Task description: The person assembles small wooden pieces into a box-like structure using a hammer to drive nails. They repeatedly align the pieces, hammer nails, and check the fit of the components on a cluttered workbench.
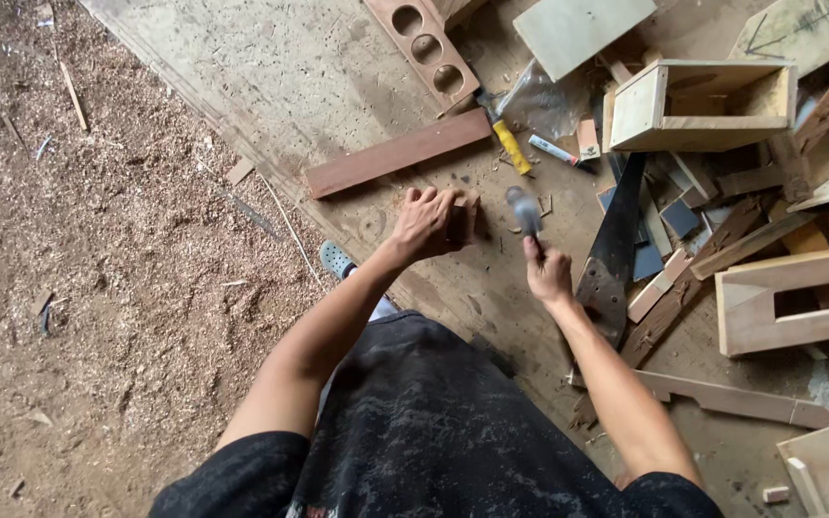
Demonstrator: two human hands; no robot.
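My left hand (426,223) presses down on a small dark wooden block (460,219) on the plywood bench (319,77). My right hand (549,273) grips the handle of a hammer (526,211), whose blurred metal head hangs just right of the block, a little above the bench. A long reddish-brown wooden strip (397,153) lies just beyond my left hand.
A black hand saw (614,251) lies right of my right hand. A yellow-handled tool (511,146), a marker (554,150), a board with round holes (426,46), an open wooden box (698,104) and several offcuts crowd the right side. Sawdust (98,269) covers the floor at left.
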